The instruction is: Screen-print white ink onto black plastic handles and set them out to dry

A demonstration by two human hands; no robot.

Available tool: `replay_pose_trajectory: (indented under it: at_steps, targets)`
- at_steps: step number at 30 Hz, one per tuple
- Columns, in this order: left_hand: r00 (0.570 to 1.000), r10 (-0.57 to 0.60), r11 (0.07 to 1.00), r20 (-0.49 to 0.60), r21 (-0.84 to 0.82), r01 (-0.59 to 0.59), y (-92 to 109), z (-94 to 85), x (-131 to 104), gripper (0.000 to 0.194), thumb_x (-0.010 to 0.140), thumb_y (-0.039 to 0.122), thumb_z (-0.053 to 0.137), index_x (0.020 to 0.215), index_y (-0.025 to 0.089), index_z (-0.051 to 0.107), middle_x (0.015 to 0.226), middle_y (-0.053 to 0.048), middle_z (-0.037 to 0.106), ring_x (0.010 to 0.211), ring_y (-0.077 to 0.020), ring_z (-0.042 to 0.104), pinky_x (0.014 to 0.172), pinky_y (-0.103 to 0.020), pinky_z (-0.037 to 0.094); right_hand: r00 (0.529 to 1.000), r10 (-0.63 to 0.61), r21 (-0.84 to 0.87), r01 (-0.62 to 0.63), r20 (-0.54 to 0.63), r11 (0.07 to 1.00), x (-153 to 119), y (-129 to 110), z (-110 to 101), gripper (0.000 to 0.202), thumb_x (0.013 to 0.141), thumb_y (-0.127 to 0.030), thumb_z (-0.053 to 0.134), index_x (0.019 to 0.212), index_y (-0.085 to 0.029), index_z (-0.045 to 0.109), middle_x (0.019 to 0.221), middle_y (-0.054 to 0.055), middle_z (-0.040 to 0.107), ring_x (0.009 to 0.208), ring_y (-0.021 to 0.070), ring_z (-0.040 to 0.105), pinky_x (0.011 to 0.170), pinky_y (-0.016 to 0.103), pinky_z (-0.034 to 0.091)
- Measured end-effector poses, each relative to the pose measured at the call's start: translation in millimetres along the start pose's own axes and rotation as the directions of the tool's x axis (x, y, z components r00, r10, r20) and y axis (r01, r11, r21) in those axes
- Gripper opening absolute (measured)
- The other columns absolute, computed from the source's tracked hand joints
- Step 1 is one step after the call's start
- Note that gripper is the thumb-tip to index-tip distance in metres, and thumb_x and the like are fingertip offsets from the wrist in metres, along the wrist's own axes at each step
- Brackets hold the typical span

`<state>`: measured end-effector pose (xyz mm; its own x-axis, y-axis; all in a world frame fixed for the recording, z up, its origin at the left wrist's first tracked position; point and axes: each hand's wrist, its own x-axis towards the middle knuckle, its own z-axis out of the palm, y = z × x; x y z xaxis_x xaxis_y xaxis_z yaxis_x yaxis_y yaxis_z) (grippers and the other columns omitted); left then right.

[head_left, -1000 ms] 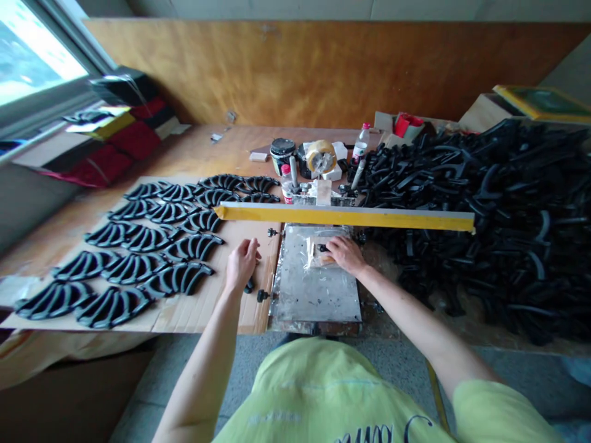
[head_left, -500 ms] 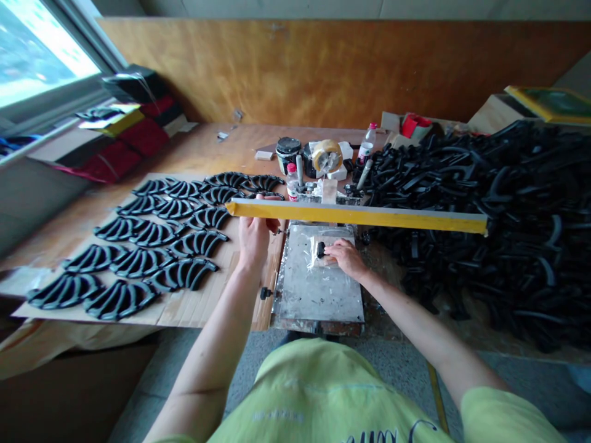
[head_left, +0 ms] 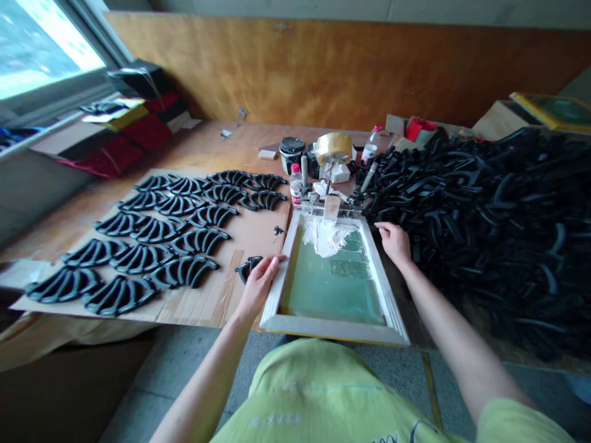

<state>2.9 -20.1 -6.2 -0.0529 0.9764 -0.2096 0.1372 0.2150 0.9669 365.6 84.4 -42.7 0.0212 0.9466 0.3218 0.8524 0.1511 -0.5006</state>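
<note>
A framed screen (head_left: 272, 301) with a green mesh lies flat in front of me, white paste smeared near its far end. My left hand (head_left: 262, 278) is at the frame's left edge, beside black curved pieces (head_left: 249, 267) on the cardboard; its fingers are bent together, and what they hold, if anything, is hidden. Right of the frame, my right hand (head_left: 394, 241) hovers near the pile of black parts (head_left: 462, 203), its fingers partly extended and nothing visible in them. A squeegee-like wooden piece (head_left: 331, 208) stands at the frame's far end.
Rows of fan-shaped black pieces (head_left: 159, 227) cover the cardboard (head_left: 184, 311) at left. Behind the frame are a tape roll (head_left: 333, 147), a dark tub (head_left: 292, 154) and red-capped bottles (head_left: 295, 184). Boxes (head_left: 148, 126) sit by the window.
The frame has swung down flat over the grey plate. My left hand has moved nearer to me, and my right hand has moved off the plate to the right. Black pieces now lie beside my left hand.
</note>
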Motion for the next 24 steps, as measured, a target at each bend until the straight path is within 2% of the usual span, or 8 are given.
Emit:
replay_pose_trajectory:
  at_steps: [4,8,11,17,18,19,22,24]
  targets:
    - [0.989,-0.136,0.99,0.063,-0.036,0.139,-52,8.5,3,0.073,0.077,0.06,0.061,0.136,0.019,0.049,0.077,0.001,0.062,0.06,-0.0124,0.054,0.054,-0.021,0.04,0.963,-0.264,-0.047,0.262,-0.049,0.964,35,-50,20,0.047,0.082,-0.022,0.062,0.128,-0.017,0.057,0.131,0.012,0.055,0.118,0.0271,0.051,0.099,0.041,0.044]
    - [0.992,-0.126,0.989,0.023,0.079,0.124,-82,13.8,12,0.068,0.08,0.057,0.058,0.137,0.021,0.05,0.077,0.001,0.062,0.066,-0.0134,0.057,0.06,-0.023,0.043,0.919,-0.306,-0.182,0.354,0.248,0.917,48,-97,54,0.025,0.082,-0.017,0.061,0.107,-0.015,0.063,0.104,0.012,0.065,0.1,0.0265,0.056,0.087,0.037,0.045]
    - [0.991,-0.135,0.981,0.001,0.142,0.133,-89,13.1,14,0.065,0.082,0.058,0.055,0.136,0.023,0.052,0.086,-0.002,0.066,0.074,-0.0158,0.06,0.067,-0.025,0.045,0.876,-0.284,-0.218,0.388,0.39,0.896,29,-102,60,0.013,0.084,-0.011,0.053,0.09,-0.014,0.064,0.09,0.012,0.066,0.089,0.0242,0.056,0.079,0.033,0.043]
    - [0.987,-0.157,0.977,-0.018,0.14,0.158,-90,13.8,14,0.065,0.081,0.057,0.057,0.136,0.022,0.053,0.088,-0.003,0.067,0.076,-0.0172,0.06,0.071,-0.026,0.045,0.59,-0.625,0.112,0.676,0.511,0.729,-9,-87,29,0.019,0.078,-0.004,0.051,0.084,-0.016,0.065,0.082,0.007,0.065,0.086,0.0201,0.056,0.075,0.029,0.04]
    - [0.988,-0.151,0.978,-0.024,0.14,0.153,-90,14.3,14,0.065,0.081,0.056,0.056,0.136,0.022,0.053,0.088,-0.003,0.067,0.076,-0.0171,0.06,0.071,-0.026,0.045,0.569,-0.639,0.144,0.679,0.517,0.72,-9,-86,26,0.016,0.078,-0.005,0.053,0.081,-0.017,0.065,0.08,0.006,0.065,0.082,0.0194,0.056,0.073,0.028,0.04]
    - [0.989,-0.143,0.979,-0.031,0.14,0.146,-89,14.5,13,0.064,0.082,0.056,0.056,0.136,0.022,0.053,0.087,-0.003,0.067,0.076,-0.017,0.06,0.071,-0.026,0.045,0.577,-0.633,0.15,0.667,0.516,0.73,-7,-86,25,0.013,0.078,-0.008,0.055,0.079,-0.017,0.064,0.078,0.005,0.064,0.079,0.0188,0.056,0.07,0.028,0.04]
    - [0.991,-0.124,0.981,-0.04,0.142,0.129,-89,14.3,13,0.063,0.082,0.056,0.056,0.136,0.024,0.052,0.083,-0.001,0.066,0.072,-0.0157,0.059,0.066,-0.025,0.044,0.699,-0.576,0.084,0.603,0.423,0.793,-6,-85,34,0.011,0.08,-0.011,0.056,0.077,-0.018,0.064,0.078,0.005,0.064,0.079,0.0197,0.056,0.07,0.029,0.042]
    - [0.991,-0.128,0.983,-0.026,0.132,0.13,-90,13.9,13,0.063,0.082,0.056,0.056,0.137,0.025,0.051,0.078,0.0,0.065,0.067,-0.0145,0.057,0.061,-0.023,0.042,0.722,-0.598,0.087,0.61,0.348,0.788,-13,-82,42,0.017,0.081,-0.008,0.053,0.086,-0.017,0.066,0.086,0.008,0.066,0.089,0.0218,0.057,0.076,0.031,0.044]
